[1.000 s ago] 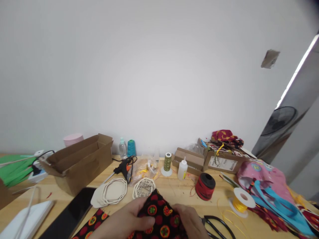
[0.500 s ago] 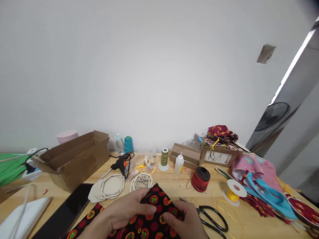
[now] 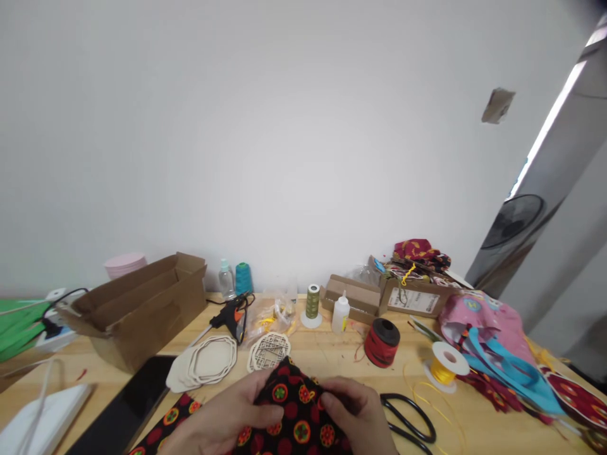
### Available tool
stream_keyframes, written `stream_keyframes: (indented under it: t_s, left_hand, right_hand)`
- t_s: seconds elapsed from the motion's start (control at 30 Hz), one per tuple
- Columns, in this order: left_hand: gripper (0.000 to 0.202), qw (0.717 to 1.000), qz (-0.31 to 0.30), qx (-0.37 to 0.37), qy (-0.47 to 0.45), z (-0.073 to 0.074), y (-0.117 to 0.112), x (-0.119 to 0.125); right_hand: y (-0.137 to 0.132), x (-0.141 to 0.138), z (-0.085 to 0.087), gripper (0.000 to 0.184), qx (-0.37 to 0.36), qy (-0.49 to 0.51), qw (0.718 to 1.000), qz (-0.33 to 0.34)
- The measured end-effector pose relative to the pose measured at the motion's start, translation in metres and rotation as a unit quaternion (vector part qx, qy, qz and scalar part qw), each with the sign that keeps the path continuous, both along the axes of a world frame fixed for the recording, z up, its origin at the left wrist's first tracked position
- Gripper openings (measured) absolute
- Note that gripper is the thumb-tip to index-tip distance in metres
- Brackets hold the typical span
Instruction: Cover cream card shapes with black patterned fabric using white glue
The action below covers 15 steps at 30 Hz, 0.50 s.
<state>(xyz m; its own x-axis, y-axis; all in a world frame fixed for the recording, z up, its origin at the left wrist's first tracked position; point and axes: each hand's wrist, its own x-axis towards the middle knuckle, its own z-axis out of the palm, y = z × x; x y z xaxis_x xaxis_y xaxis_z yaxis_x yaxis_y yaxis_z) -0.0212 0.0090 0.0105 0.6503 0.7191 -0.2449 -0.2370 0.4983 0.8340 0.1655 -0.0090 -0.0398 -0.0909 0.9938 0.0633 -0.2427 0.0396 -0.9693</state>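
Black fabric (image 3: 303, 414) printed with red, orange and green flower rounds is held up at the bottom centre, its folded corner pointing toward the wall. My left hand (image 3: 232, 414) pinches its left edge, thumb lying on the front. On the other edge, my right hand (image 3: 355, 414) grips the fabric between thumb and fingers. A small yellow loop shows on the cloth near the right thumb. Black-handled scissors (image 3: 410, 411) lie just right of my right hand, their blades hidden behind it. A strip of the same print (image 3: 165, 423) lies beyond my left wrist.
Behind the hands are wooden frames (image 3: 211, 360), a lattice cutout (image 3: 269, 351), a glue gun (image 3: 233, 316), a green thread spool (image 3: 312, 303), a glue bottle (image 3: 340, 314), red cord (image 3: 382, 344) and a yellow spool (image 3: 446, 365). A cardboard box (image 3: 142, 316) stands left; pink fabric (image 3: 488, 322) lies right.
Both hands and the fabric have shifted slightly down, and the fabric corner has tilted a little left. My right hand's fingers have closed in along the upper right edge.
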Motion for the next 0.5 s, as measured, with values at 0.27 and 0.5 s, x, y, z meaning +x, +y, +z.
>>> stream_keyframes:
  t_s: [0.27, 0.5]
  left_hand:
    - [0.044, 1.0, 0.0, 0.019, -0.021, -0.002, 0.0, -0.007]
    - [0.044, 0.999, 0.042, 0.001, -0.032, -0.015, 0.005, -0.006]
  right_hand:
    - [0.0, -0.012, -0.005, 0.02, -0.03, 0.11, 0.989, -0.094]
    - [0.0, -0.015, -0.003, 0.029, -0.055, 0.099, 0.978, -0.173]
